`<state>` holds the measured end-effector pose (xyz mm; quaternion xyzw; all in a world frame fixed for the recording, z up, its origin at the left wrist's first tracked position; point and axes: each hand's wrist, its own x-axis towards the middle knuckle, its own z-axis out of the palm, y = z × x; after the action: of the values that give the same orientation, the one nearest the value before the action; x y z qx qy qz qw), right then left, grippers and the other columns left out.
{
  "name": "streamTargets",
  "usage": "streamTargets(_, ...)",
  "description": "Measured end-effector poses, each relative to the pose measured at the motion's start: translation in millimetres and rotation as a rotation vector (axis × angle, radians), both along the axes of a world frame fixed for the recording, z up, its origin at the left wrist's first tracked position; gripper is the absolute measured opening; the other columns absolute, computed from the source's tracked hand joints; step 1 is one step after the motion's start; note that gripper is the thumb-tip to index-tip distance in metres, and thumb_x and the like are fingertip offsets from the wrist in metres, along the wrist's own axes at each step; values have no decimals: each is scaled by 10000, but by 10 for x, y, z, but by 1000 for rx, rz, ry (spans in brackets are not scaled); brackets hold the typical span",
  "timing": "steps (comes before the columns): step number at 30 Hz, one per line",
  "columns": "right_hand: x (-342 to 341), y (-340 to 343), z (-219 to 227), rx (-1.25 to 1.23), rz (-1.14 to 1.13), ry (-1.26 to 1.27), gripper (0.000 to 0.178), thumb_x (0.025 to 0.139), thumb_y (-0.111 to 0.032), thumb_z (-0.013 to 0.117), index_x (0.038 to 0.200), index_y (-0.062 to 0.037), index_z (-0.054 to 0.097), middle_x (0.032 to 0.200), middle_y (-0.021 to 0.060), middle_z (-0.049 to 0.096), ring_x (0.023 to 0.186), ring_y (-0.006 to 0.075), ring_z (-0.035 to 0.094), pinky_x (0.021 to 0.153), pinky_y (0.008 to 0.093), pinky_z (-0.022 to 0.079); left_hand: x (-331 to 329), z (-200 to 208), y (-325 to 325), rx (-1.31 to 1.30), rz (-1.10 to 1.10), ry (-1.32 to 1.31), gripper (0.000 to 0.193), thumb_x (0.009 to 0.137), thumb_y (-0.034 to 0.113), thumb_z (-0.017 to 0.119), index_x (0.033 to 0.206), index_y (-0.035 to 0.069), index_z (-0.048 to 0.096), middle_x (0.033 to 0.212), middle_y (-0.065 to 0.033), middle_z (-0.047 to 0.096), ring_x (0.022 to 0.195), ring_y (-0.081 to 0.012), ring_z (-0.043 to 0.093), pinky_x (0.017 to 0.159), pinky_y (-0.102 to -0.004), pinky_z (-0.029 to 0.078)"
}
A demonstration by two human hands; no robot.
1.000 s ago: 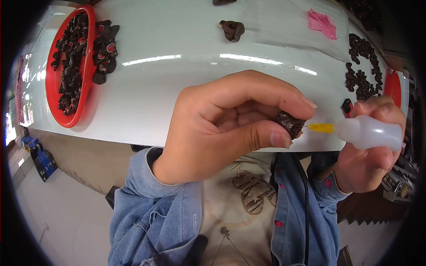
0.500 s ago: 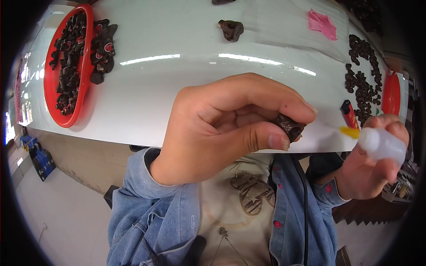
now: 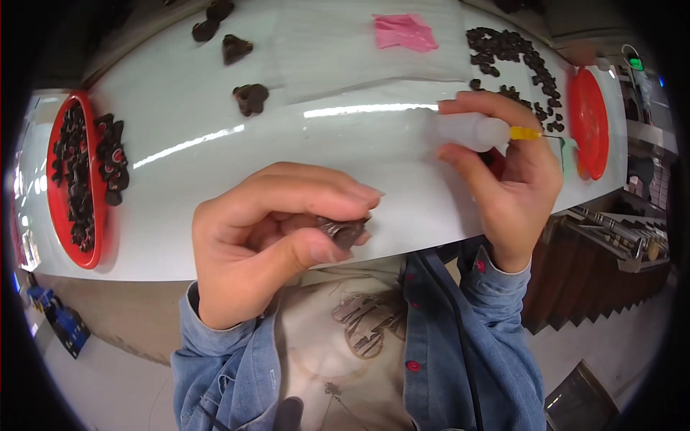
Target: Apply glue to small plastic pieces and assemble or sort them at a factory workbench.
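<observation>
Left hand: the dark brown piece (image 3: 341, 231) is pinched by the left hand (image 3: 260, 248), clasped between thumb and curled fingers, and there it is, seen over the bench (image 3: 180, 179) close to the near edge.
Right hand: a white squeeze bottle (image 3: 463, 131) is gripped by the right hand (image 3: 521, 192), thumb below, fingers above, over the bench's right half.
Needle tip: the yellow needle hub (image 3: 525, 133) is pointed toward the right edge, well apart from the piece!
Left edge: a red basket (image 3: 95, 208) is filled with dark pieces (image 3: 75, 172), and more pieces (image 3: 111, 154) are lined up just beside it.
Far left corner: three loose lumps (image 3: 250, 99) are scattered from there inward.
Far edge: a pink scrap (image 3: 404, 33) is laid on a translucent sheet (image 3: 330, 50).
Far right corner: small dark bits (image 3: 496, 44) are spread out near it.
Right edge: a red tray (image 3: 591, 122) is placed beside those bits.
</observation>
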<state>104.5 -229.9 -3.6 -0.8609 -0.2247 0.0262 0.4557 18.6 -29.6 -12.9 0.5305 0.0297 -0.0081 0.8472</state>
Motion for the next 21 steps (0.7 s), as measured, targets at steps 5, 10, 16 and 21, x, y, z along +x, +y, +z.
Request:
streamTargets(5,162,-272,110,-68,60,-134,410,653,126,509,1053,39,532,1070,139,570,1003,228,535,890,300,391,23,-1,-8,54,-12,4,277,736,165,696,907,-8,563,926,-194,569,653,-199,605,513,-242,502)
streamTargets(10,315,-513,109,-383,-130,-355,294,685,70,558,964,-15,601,986,115,598,895,223,577,767,277,444,18,3,-26,36,-9,12,273,733,162,698,902,-7,567,925,-192,572,652,-197,608,513,-244,505)
streamTargets(16,325,-513,66,-372,-254,-274,224,698,58,582,908,-15,614,896,112,607,812,203,580,732,275,446,16,-5,-26,31,-3,15,264,733,157,697,893,-11,570,919,-193,577,654,-196,613,507,-244,507)
streamTargets(21,353,-558,58,-419,-221,-363,204,687,59,600,878,-12,616,854,98,611,742,188,576,698,262,447,10,-13,-23,8,-4,18,258,737,139,688,896,-25,568,916,-193,579,656,-197,616,512,-243,517)
